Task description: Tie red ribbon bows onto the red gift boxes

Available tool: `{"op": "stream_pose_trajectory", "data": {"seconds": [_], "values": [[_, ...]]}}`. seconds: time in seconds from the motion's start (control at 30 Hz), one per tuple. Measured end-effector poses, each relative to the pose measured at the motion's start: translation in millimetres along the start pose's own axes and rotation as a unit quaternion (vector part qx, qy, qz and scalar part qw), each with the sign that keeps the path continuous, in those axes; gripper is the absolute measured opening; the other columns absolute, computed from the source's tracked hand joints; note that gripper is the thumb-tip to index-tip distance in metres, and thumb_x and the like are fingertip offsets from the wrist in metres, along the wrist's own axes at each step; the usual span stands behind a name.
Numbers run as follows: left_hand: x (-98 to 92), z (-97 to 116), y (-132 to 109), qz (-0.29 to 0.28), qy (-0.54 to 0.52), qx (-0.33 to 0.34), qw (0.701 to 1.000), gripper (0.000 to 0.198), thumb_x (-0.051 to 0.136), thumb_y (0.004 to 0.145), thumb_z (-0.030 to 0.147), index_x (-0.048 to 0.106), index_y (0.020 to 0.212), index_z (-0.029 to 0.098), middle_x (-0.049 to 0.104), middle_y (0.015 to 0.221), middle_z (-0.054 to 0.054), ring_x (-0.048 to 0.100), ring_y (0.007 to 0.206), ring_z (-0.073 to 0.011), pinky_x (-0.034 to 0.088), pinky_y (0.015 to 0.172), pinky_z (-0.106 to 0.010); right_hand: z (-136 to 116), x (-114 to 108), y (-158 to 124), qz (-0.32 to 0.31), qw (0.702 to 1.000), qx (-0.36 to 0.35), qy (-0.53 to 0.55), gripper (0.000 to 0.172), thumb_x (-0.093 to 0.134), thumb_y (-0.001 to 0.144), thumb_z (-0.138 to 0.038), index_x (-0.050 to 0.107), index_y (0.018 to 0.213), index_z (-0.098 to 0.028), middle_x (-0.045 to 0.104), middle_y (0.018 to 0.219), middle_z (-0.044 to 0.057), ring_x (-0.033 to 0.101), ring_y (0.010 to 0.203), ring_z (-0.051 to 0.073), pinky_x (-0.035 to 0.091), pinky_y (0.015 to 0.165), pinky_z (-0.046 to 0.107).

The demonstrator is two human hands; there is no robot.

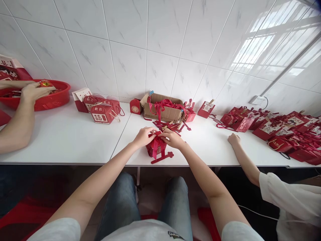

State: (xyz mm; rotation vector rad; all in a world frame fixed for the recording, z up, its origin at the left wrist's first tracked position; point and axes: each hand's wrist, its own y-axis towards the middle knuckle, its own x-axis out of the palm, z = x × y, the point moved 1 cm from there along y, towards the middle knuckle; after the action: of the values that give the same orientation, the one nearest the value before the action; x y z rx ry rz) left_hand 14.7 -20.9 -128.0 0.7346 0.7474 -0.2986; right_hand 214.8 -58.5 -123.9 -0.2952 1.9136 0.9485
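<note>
A small red gift box [150,150] sits near the table's front edge, straight in front of me. Over it lies a red ribbon [155,147] whose tails hang down the near side. My left hand [144,137] pinches the ribbon at the top left of the box. From the right, my right hand [173,138] grips the ribbon at the top, its fingers bent inward; the exact hold of the fingertips is partly hidden. A flat red strip with a flower-shaped end [163,158] lies just in front of the box.
Behind the box are loose red strips [173,127] and a cardboard box [163,115] of ribbons. Red candy boxes [102,113] stand left, many more [288,129] right. A co-worker's hand [37,92] is over a red basin [59,97]; another's fist [234,139] rests right.
</note>
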Motion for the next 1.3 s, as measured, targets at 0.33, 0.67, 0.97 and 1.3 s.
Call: {"op": "stream_pose_trajectory", "data": {"seconds": [0.33,0.67,0.97,1.3], "values": [[-3.5,7,-5,-0.019,0.086,0.006,0.996,0.02,0.052,0.083,0.016,0.067,0.095,0.021,0.071,0.089,-0.003,0.064,0.09,-0.0212,0.044,0.085,-0.037,-1,2,-4,0.001,1.0,0.014,0.023,0.027,0.048,0.091,-0.014,0.069,0.107,-0.021,0.062,0.091,0.008,0.06,0.087,0.019,0.051,0.075,0.033],[2.0,9,0,-0.013,0.086,-0.002,0.996,0.018,0.052,0.081,0.014,0.067,0.088,0.021,0.071,0.093,-0.003,0.064,0.092,-0.0214,0.047,0.085,-0.037,-4,3,-3,-0.006,1.0,0.019,0.022,0.024,0.053,0.09,-0.019,0.069,0.107,-0.022,0.062,0.089,0.007,0.058,0.085,0.019,0.05,0.075,0.032],[3.6,7,-1,0.036,0.061,-0.035,0.997,0.011,0.053,0.077,0.016,0.063,0.078,0.02,0.069,0.08,-0.002,0.065,0.075,-0.0197,0.049,0.071,-0.032,-2,-1,2,-0.032,0.998,0.022,0.049,0.029,0.051,0.085,-0.01,0.07,0.107,-0.017,0.062,0.084,0.006,0.058,0.083,0.018,0.049,0.078,0.032],[6.3,3,-7,0.086,0.053,-0.044,0.994,0.011,0.049,0.077,0.013,0.056,0.072,0.02,0.066,0.077,-0.003,0.063,0.073,-0.0183,0.049,0.067,-0.029,1,-3,-2,-0.074,0.991,0.016,0.114,0.042,0.045,0.085,-0.006,0.065,0.119,-0.02,0.069,0.098,0.007,0.062,0.087,0.017,0.05,0.081,0.032]]}}
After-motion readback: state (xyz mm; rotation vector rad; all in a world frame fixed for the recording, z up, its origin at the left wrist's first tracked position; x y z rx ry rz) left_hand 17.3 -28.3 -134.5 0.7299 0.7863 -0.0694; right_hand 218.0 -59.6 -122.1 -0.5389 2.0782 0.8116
